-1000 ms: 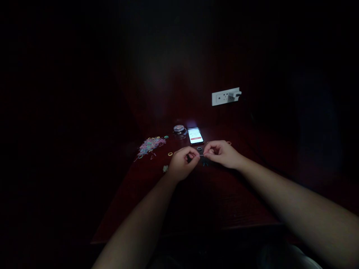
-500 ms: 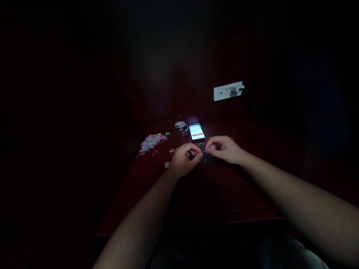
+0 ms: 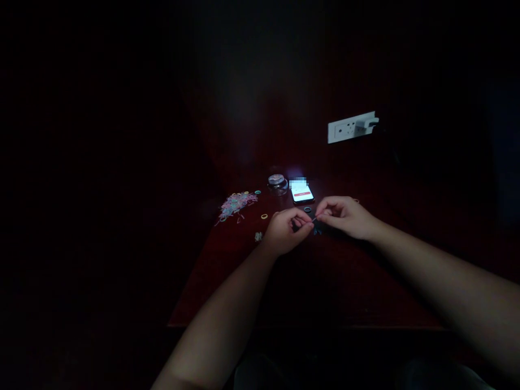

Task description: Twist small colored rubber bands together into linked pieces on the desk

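The scene is very dark. My left hand [image 3: 287, 232] and my right hand [image 3: 345, 216] meet over a dark red table [image 3: 325, 281], fingertips pinched together almost touching. Between them runs a thin pale strand or small band that I cannot make out clearly. A small dark ring [image 3: 307, 209] lies just beyond the fingertips. A pile of pastel rubber bands [image 3: 236, 203] lies to the left, with a loose yellow band [image 3: 264, 216] and a small pale bit [image 3: 258, 236] near my left hand.
A lit phone [image 3: 302, 193] lies beyond the hands, next to a small round glass container [image 3: 277, 183]. A white wall socket [image 3: 345, 130] with a plug [image 3: 366, 122] in it sits at the upper right. The table's front edge runs near the bottom.
The view has swung left, so everything sits further right in the picture. Both hands keep their pinch close together over the same spot of the table.
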Demonstrator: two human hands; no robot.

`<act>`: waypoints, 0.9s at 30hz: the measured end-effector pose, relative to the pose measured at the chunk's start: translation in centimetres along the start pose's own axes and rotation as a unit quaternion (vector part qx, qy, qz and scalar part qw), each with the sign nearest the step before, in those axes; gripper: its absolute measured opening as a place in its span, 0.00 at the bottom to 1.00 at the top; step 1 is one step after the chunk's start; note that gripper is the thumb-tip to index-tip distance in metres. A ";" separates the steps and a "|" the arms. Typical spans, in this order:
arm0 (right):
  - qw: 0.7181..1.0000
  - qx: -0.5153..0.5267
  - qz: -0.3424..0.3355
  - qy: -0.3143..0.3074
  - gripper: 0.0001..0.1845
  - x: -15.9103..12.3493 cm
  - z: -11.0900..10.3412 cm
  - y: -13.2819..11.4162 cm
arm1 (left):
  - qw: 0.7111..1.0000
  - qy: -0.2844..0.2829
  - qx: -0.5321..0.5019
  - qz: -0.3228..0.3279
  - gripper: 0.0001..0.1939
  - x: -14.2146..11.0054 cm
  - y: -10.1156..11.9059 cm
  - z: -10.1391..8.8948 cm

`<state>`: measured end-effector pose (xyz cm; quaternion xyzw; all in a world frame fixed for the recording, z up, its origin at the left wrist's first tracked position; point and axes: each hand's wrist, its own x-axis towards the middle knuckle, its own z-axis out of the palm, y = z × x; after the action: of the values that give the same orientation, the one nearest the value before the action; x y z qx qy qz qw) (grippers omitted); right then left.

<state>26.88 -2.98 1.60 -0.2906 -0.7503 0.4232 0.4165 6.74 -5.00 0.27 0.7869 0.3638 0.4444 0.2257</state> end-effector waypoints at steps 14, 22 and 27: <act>0.999 0.017 0.038 -0.020 0.14 -0.2 0.0 0.1 | 0.997 -0.009 -0.074 -0.035 0.06 0.2 -0.1 0.4; 0.999 0.022 0.042 -0.021 0.13 -0.2 -0.1 0.2 | 0.999 0.013 -0.029 0.007 0.03 0.2 0.2 0.0; 0.999 0.024 0.044 -0.012 0.13 -0.2 0.2 -0.1 | 1.000 0.006 -0.026 0.000 0.04 0.2 0.2 0.1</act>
<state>26.83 -3.27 1.60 -0.3085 -0.7315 0.4624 0.3948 6.94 -5.02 0.50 0.7783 0.3530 0.4583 0.2442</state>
